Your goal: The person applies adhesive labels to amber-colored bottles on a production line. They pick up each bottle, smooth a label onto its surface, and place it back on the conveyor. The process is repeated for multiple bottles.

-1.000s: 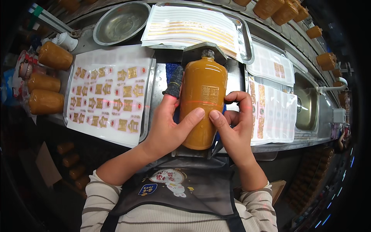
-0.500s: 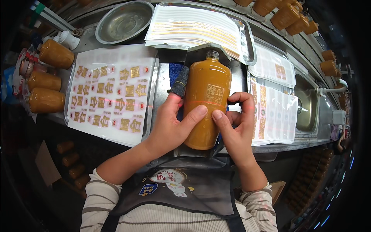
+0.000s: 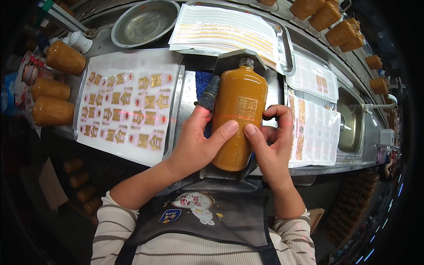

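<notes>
A mustard-brown bottle [image 3: 234,152] with a clear glass neck lies on its back on a metal stand [image 3: 227,58], neck pointing away from me. A square gold decal [image 3: 248,108] sits on its face. My left hand [image 3: 194,139] is closed round the bottle's left side, its thumb pressed flat on the lower front. A dark cloth cover [image 3: 207,95] wraps that hand's index finger. On the other side, my right hand [image 3: 274,150] holds the bottle's right edge, thumb on the front just below the decal and fingers curled, with the fingertips partly hidden.
Left of the bottle lies a sheet of gold decals [image 3: 123,104] on a tray. Striped sheets [image 3: 223,31] and a steel basin [image 3: 143,24] are at the back. More decal sheets [image 3: 313,130] lie to the right, beside a sink [image 3: 351,128]. Several brown bottles [image 3: 53,114] stand far left.
The whole view has shifted very slightly. Both hands keep nearly the same hold on the bottle, with the thumbs in almost the same places.
</notes>
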### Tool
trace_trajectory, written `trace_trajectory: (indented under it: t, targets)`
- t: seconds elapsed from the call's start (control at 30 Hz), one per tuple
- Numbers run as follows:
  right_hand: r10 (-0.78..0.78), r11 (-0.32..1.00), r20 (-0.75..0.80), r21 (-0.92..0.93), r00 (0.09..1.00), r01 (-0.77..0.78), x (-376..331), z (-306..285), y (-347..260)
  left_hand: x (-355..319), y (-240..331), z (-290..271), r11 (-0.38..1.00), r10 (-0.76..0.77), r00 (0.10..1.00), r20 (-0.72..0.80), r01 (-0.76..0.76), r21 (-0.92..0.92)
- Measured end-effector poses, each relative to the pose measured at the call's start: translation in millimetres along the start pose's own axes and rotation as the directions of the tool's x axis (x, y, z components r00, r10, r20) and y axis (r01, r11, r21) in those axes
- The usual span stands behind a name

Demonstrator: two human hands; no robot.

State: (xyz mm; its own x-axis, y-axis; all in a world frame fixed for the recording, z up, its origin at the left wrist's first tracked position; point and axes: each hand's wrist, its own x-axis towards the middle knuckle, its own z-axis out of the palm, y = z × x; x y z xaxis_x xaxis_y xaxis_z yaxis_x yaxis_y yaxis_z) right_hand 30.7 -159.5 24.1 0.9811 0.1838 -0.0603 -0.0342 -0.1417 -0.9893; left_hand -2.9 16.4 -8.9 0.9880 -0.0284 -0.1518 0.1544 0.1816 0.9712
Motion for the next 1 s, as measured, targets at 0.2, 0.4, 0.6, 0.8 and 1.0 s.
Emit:
trace_trajectory:
  t: [0.2, 0.4, 0.6, 0.8, 1.0]
  targets:
    - [0.047, 0.984, 0.048, 0.17, 0.998, -0.055, -1.4, -3.2, -5.5, 1.7, 7.5, 2.9, 0.985, 0.061, 0.998, 0.014, -0.058, -0.165]
    - [0.077, 0.978, 0.112, 0.185, 0.991, -0.097, 2.4, -14.9, -2.6, 4.9, 10.1, 2.0, 0.951, 0.084, 0.996, -0.013, -0.084, -0.298]
    - [0.131, 0.97, 0.109, 0.192, 0.985, -0.15, 3.7, -19.5, -6.5, 6.7, 11.8, -0.9, 0.959, 0.054, 0.998, 0.008, -0.05, -0.279]
    - [0.071, 0.986, 0.001, 0.152, 0.997, -0.07, 3.5, 0.0, -7.3, 5.6, 7.2, 5.6, 0.969, 0.073, 0.997, -0.016, -0.075, -0.237]
    - [0.073, 0.995, 0.015, 0.065, 0.997, -0.074, 3.4, -1.7, -5.6, 6.4, 7.9, 11.6, 0.956, 0.088, 0.989, -0.122, -0.118, -0.27]
